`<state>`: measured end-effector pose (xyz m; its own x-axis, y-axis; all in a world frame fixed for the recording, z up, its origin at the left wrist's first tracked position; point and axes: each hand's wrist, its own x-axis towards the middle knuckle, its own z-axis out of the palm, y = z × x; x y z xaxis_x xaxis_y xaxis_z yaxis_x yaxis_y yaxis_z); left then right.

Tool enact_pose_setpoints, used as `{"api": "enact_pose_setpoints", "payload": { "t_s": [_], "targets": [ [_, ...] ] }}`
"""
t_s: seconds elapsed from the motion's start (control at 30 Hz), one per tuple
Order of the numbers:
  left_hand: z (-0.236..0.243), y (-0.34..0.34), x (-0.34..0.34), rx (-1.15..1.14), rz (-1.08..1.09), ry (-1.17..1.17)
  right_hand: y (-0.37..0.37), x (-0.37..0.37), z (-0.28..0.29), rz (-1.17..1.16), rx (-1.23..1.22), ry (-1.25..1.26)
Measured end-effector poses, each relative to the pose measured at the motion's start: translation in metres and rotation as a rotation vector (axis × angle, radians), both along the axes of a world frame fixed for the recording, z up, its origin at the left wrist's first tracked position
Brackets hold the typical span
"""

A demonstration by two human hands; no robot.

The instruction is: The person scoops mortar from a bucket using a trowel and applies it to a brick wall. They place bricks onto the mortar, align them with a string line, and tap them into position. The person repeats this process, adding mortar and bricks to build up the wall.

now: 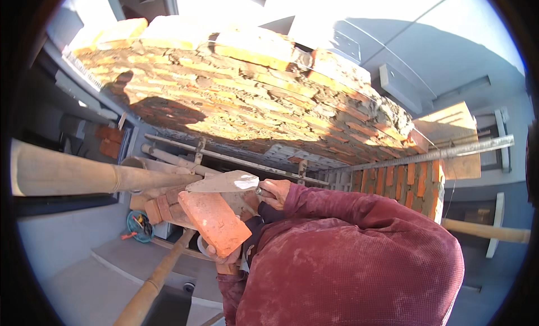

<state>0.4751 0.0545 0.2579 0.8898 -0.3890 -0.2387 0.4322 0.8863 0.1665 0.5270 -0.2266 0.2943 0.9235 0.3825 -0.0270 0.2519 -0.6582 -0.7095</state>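
A mason's trowel (222, 181) is in my right hand (275, 192), its fingers closed round the handle and its broad grey blade pointing left. Just below the blade, my left hand (220, 257) grips an orange-red brick (215, 224) by its lower end, the brick tilted with a broad face upward. The trowel blade overlaps the brick's upper edge in view; whether they touch I cannot tell. Beyond both hands runs a brick wall (241, 96) with rough mortar joints, partly in my shadow. Several more bricks (163, 209) sit left of the held brick.
Thick bamboo poles (67, 171) cross the left side, and another pole (151, 281) slants below. A teal bucket (139, 226) stands near the stacked bricks. Metal rails (236, 161) run along the wall's foot. At right, a long metal bar (449, 152) passes a plywood board (446, 124).
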Motion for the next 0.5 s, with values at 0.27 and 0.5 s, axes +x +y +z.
{"api": "enact_pose_setpoints", "payload": {
  "t_s": [0.27,0.5],
  "targets": [
    [0.154,-0.083,0.171,0.680,-0.507,-0.707,-0.100,-0.174,0.004,-0.957,0.185,0.184],
    [0.317,-0.335,0.202,0.756,-0.678,-1.566,-0.116,-0.278,-0.088,-1.682,0.230,-0.122]
  ]
}}
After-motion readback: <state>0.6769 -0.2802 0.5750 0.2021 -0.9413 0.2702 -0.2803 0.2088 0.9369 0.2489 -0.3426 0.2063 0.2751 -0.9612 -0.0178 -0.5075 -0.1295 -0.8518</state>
